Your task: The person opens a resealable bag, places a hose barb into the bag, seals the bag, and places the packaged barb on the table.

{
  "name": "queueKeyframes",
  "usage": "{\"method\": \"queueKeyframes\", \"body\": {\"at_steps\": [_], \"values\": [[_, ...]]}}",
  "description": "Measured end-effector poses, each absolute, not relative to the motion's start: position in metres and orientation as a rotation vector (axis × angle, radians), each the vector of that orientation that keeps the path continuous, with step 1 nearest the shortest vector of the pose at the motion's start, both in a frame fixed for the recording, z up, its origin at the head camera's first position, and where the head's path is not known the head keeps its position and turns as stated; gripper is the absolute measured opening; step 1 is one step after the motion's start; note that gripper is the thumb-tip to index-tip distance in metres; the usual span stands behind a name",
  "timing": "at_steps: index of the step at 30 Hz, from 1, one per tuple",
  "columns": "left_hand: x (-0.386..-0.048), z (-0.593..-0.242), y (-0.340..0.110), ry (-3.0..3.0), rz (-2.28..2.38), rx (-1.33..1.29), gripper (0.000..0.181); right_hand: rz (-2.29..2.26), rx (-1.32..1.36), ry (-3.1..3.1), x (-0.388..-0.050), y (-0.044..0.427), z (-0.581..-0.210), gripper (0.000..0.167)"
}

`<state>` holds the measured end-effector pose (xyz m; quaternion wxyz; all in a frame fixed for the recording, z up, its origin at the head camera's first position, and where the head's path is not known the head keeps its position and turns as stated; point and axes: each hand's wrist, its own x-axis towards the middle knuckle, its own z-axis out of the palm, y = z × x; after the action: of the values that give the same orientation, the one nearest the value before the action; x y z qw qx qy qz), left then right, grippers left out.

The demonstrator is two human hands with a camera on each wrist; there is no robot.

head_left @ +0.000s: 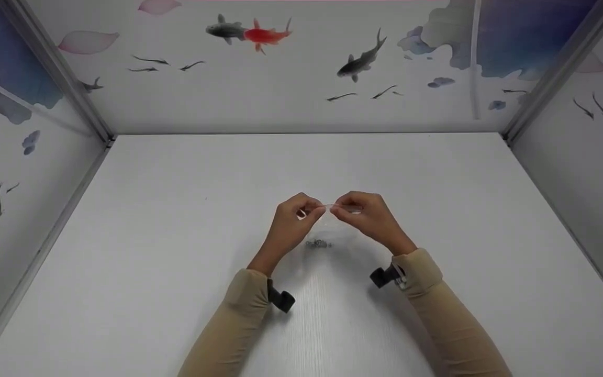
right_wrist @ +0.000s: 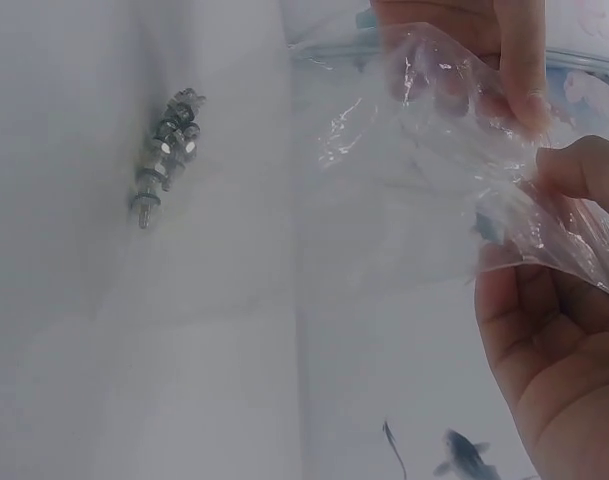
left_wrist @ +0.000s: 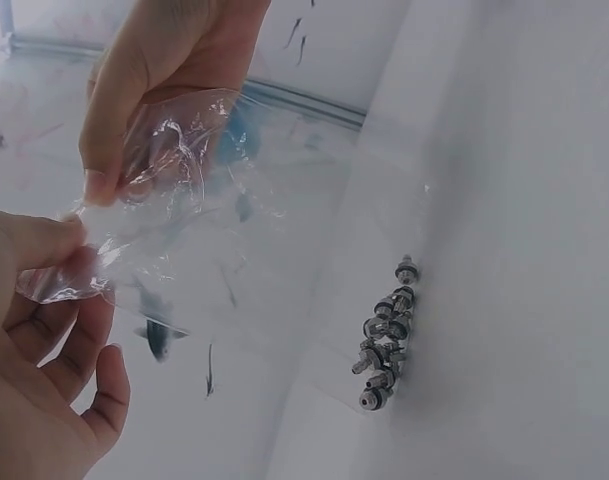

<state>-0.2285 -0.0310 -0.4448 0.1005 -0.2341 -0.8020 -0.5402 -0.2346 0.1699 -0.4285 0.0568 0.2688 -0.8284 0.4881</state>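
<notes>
A clear plastic bag [left_wrist: 254,235] hangs between the two hands above the white table. Small metal fittings [left_wrist: 382,335], several of them with dark rings, are bunched at its lower end and appear to lie inside it. My left hand [head_left: 295,220] pinches the bag's upper edge between thumb and fingers. Close beside it, the right hand [head_left: 369,217] pinches the same edge, the thumb tips nearly meeting. Crumpled film [right_wrist: 519,210] gathers around the right hand's fingers. From the head view the bag is barely visible, though the fittings show as a grey cluster below the hands.
The white tabletop [head_left: 176,235] is enclosed by a back panel [head_left: 301,94] and side panels printed with fish and petals. Grey metal posts [head_left: 534,78] stand at the corners. A dark wrist camera [head_left: 282,301] is attached at the left cuff, another [head_left: 382,276] at the right.
</notes>
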Motion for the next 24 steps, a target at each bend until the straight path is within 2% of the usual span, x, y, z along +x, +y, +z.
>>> {"method": "queueKeyframes", "body": {"at_steps": [24], "values": [[-0.23, -0.436, -0.041, -2.435, -1.467, -0.704, 0.013, 1.346, 0.924, -2.532, -0.24, 0.18, -0.427, 0.017]]}}
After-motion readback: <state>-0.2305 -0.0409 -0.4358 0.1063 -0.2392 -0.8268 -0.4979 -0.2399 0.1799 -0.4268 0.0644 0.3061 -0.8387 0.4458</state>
